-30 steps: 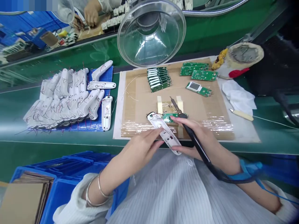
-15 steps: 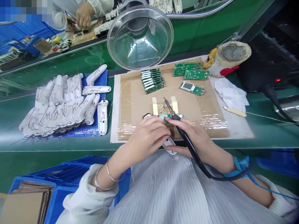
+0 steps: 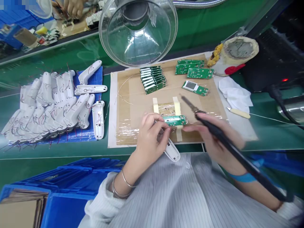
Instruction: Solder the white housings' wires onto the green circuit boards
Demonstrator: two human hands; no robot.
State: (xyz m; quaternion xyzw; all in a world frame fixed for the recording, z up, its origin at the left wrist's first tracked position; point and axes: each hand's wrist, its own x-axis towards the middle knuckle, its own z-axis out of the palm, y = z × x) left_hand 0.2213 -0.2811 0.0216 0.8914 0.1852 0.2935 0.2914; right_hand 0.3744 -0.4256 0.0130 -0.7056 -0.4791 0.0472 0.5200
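My left hand (image 3: 152, 136) curls over a white plastic housing (image 3: 171, 152) at the near edge of the cardboard mat (image 3: 209, 104), fingertips beside a small green circuit board (image 3: 175, 120) taped between two strips. My right hand (image 3: 211, 133), blurred by motion, grips a black soldering iron (image 3: 213, 126) whose tip points up and left above the mat. The iron's cable runs off to the lower right.
A heap of white housings with wires (image 3: 47, 104) lies on a blue mat at left. Stacked green boards (image 3: 153, 79) and more boards (image 3: 194, 69) sit at the mat's back. A clear fume hood (image 3: 137, 30) hangs above. A sponge holder (image 3: 239, 50), white cloth (image 3: 235, 95) and blue bins (image 3: 71, 183) are nearby. Another person's hand (image 3: 71, 8) works far left.
My right hand has lifted the soldering iron off the board and swung it to the right. My left hand has closed further over the white housing.
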